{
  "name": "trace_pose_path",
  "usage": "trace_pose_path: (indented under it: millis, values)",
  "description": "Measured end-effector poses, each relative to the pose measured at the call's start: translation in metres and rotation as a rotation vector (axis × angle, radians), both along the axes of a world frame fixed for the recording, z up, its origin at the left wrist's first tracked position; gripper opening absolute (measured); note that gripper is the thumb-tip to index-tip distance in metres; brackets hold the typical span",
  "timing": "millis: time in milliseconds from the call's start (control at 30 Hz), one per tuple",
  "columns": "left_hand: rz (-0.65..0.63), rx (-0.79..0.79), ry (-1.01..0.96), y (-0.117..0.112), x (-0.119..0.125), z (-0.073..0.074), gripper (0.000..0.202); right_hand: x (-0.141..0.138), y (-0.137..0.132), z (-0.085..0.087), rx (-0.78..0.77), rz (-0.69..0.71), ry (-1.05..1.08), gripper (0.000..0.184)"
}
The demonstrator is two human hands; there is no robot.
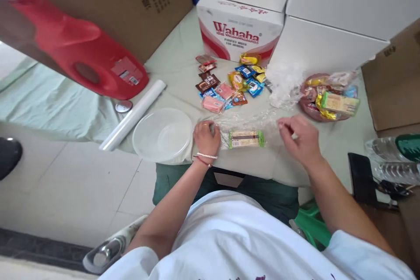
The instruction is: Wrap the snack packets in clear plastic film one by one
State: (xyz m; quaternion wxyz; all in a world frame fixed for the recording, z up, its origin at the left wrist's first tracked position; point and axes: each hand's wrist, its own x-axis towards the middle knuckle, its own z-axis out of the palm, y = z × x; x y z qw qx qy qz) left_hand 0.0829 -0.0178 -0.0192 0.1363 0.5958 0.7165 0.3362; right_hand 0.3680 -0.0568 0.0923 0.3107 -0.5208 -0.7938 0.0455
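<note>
A green-edged snack packet lies on a sheet of clear plastic wrap near the table's front edge. My left hand is closed, pinching the wrap's left end just beside the packet. My right hand is closed too, its fingers pinching the wrap's right end. The packet sits between both hands, touched by neither.
A clear plastic bowl sits left of my left hand, a roll of wrap beyond it. Several loose snacks lie mid-table; a wrapped bowl of snacks at right. A Wahaha box, white cartons and a red jug stand behind.
</note>
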Motion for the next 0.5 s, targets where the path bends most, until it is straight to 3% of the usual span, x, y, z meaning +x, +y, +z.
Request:
trace_pose_path:
  millis: [67, 133, 233, 333, 400, 500]
  values:
    - [-0.001, 0.039, -0.038, -0.001, -0.001, 0.002, 0.023, -0.018, -0.012, -0.009, -0.072, 0.255, -0.013, 0.025]
    - [-0.031, 0.147, -0.036, -0.012, 0.0, 0.009, 0.029, -0.033, -0.016, -0.028, -0.156, 0.383, -0.112, 0.028]
    - [-0.123, 0.372, 0.089, -0.048, 0.005, 0.029, 0.038, -0.045, -0.008, -0.056, -0.238, 0.334, -0.203, 0.033]
    - [-0.421, 0.578, 0.221, -0.085, 0.014, 0.048, 0.046, -0.042, 0.0, -0.063, -0.276, 0.315, -0.176, 0.033]
    - [-0.595, 0.53, 0.252, -0.093, 0.021, 0.051, 0.053, -0.036, 0.007, -0.056, -0.309, 0.357, -0.133, 0.031]
    - [-0.659, 0.254, 0.287, -0.08, 0.031, 0.044, 0.058, -0.026, 0.029, -0.042, -0.346, 0.34, -0.08, 0.033]
